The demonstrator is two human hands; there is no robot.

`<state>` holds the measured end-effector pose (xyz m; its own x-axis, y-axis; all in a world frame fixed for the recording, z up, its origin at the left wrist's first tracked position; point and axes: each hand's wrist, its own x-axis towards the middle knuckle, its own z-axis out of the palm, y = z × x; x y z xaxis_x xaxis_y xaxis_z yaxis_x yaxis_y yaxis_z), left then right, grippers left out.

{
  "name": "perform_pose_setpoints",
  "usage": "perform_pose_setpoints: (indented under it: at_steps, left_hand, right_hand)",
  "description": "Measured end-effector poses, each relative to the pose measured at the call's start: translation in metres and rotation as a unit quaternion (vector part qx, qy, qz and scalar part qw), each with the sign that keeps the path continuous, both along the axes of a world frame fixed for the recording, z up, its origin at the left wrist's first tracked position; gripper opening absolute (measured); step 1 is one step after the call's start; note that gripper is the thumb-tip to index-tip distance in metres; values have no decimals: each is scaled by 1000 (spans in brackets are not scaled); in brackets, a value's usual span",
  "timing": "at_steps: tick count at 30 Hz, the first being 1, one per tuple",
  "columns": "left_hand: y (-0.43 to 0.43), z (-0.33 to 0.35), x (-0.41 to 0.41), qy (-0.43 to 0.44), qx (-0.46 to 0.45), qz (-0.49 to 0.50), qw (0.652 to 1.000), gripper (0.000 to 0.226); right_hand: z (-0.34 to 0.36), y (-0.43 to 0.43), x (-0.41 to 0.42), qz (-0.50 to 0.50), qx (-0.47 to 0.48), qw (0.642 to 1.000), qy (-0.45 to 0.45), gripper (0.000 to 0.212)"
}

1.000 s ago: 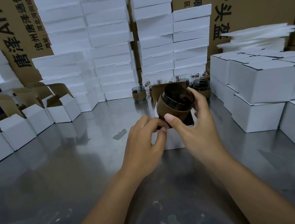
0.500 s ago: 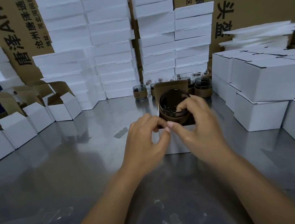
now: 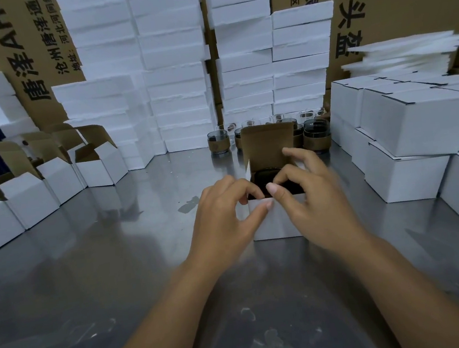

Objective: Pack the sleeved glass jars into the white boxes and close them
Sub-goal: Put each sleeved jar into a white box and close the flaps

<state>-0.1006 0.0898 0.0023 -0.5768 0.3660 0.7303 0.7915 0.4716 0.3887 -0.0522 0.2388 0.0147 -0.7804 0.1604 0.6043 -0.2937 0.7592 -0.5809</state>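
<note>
The sleeved glass jar [image 3: 265, 175] sits inside the open white box [image 3: 276, 222] on the tabletop [image 3: 119, 272], lid flap [image 3: 267, 143] upright. My left hand [image 3: 221, 212] pinches the near rim — my right hand [image 3: 310, 193] curls over the opening, blurred; whether its fingers [image 3: 297, 154] grip anything I cannot tell.

Open white box [image 3: 276, 220] in the middle of the table [image 3: 119, 272], brown lid flap [image 3: 268, 146] standing up at the back. Dark glass jar [image 3: 266, 176] down inside. Left hand [image 3: 224, 211] pinching the near left corner of the rim; right hand [image 3: 311, 196] curled over the opening, thumb at the near rim, blurred, grip unclear. Behind, a row of sleeved jars [image 3: 218, 142]; closed boxes [image 3: 417, 129] stacked right, open boxes [image 3: 99, 168] left.
</note>
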Motion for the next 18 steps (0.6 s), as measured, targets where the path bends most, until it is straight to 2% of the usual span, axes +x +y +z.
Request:
perform_pose_setpoints:
  at_steps: [4,10,12,15,18]
  left_hand:
    - [0,-1,0,-1,-4,1,1000,16]
    - [0,0,1,-2,3,-11,1000,13]
    - [0,3,3,-11,42,-27,999,10]
    - [1,5,5,-84,123,-49,988,28]
    - [5,5,3,-184,186,-42,964,32]
  right_hand:
    - [-2,1,-2,-7,22,1000,-7,14]
    - [-6,3,-6,-6,74,997,-20,31]
    - [-5,0,-6,2,19,1000,13,24]
    - [-3,-3,-8,-11,-125,987,98,16]
    - [-1,-2,-13,-28,-267,961,70,20]
